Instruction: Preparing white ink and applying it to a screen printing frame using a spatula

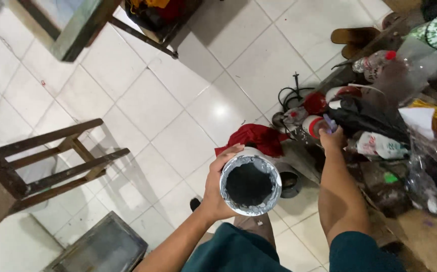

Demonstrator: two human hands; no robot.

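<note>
Two hands are busy: your left hand (pixel 217 184) wraps its fingers (pixel 228 151) around the grey pipe (pixel 251 184), open end facing you, above the white tiled floor (pixel 178 111). Your right hand (pixel 332 138), arm stretched forward, closes on a small purple object (pixel 329 124) among the clutter (pixel 380 126).

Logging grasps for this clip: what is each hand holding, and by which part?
Left hand grips the grey tube around its outer wall near the open rim. Right hand reaches into the clutter; whether it holds anything cannot be told.
</note>
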